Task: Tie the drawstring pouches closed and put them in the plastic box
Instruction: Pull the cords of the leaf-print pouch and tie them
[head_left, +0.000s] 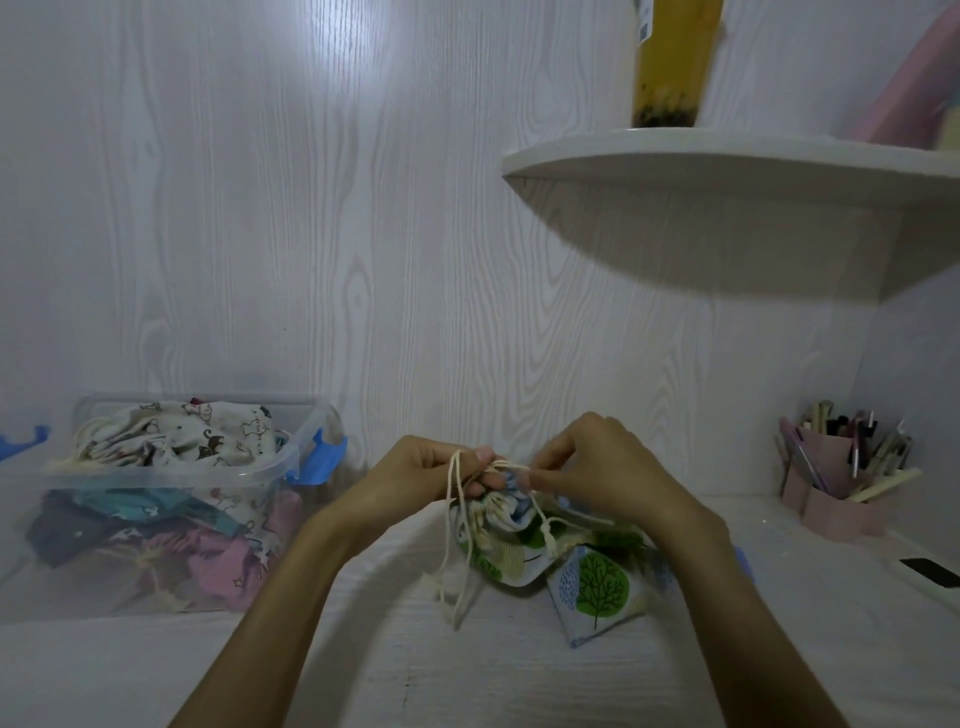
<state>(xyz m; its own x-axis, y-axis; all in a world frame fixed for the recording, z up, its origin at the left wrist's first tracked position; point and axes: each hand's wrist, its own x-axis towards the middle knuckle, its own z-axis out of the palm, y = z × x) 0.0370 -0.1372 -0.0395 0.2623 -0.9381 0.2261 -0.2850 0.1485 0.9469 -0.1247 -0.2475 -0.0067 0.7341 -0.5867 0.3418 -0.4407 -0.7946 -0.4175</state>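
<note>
Yellow drink cup (670, 62) on shelf (727, 171): top cut by frame edge. Pink item (904, 93) right of cup: cropped, can't ID. Pens in holder (831, 467) below shelf: too small/blurry. Pouch mouth (498, 499) hidden behind fingers (483, 470).

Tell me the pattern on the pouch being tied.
Green trees on pale fabric, on the pouch both hands are tying; shows in the head view.

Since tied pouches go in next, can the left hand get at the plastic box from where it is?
Probably yes: the plastic box sits open-topped on the left hand's side, nothing between them, though that hand is busy pinching the pouch's cord.
</note>
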